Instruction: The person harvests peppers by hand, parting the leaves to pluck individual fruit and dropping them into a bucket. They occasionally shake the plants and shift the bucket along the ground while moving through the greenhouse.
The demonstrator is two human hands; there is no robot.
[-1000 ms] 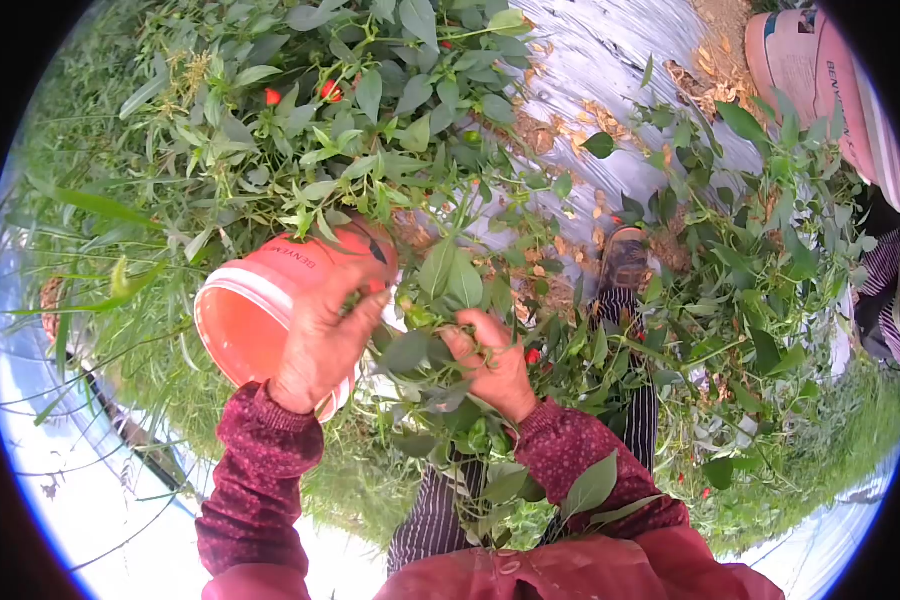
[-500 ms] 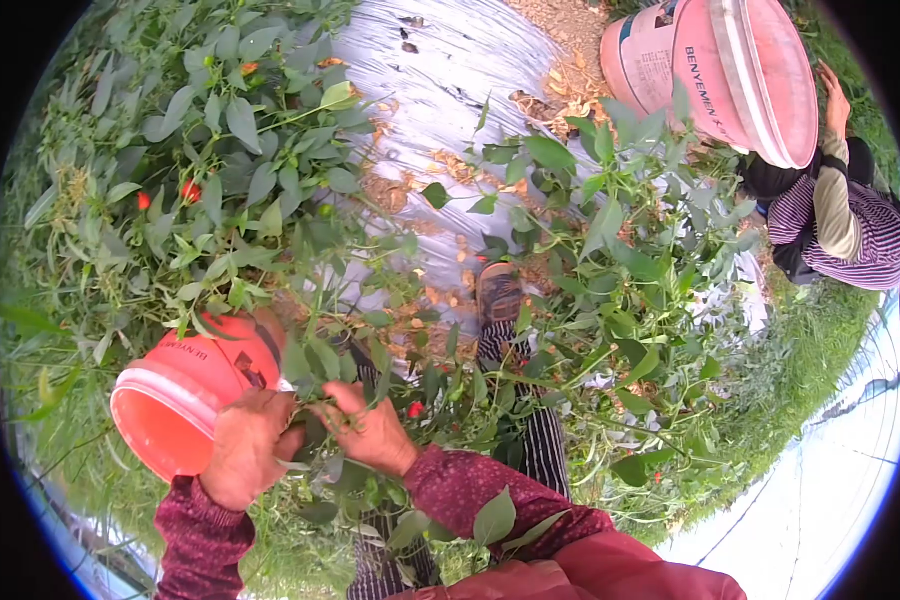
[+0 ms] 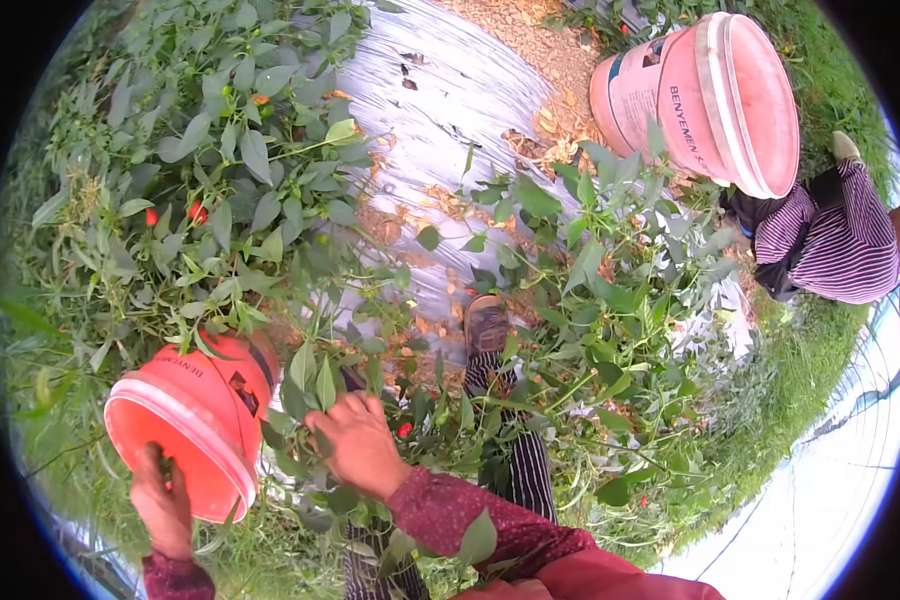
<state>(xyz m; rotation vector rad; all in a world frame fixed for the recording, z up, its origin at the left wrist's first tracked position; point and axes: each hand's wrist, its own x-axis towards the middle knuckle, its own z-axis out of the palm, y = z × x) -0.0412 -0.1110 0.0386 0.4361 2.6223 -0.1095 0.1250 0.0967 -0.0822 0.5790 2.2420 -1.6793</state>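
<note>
My left hand is at the mouth of a red bucket. Its fingers are closed around something small and dark green that I cannot make out. The bucket tilts among the leaves, its opening facing me. To the right, my right hand reaches into a pepper plant, fingers curled in among its leaves and stems. What those fingers grip is mostly hidden. A red pepper hangs just right of this hand. Farther off, more red peppers show in the foliage on the left.
A second, pinkish bucket lies tilted at the upper right. Beside it a person in a striped top bends over. Silvery plastic sheeting covers the ground between the plant rows. My shoe stands between the plants.
My left hand has left the plant beside my right hand and moved down-left to the bucket's mouth. My right hand stays at the plant. The other person's arm has shifted.
</note>
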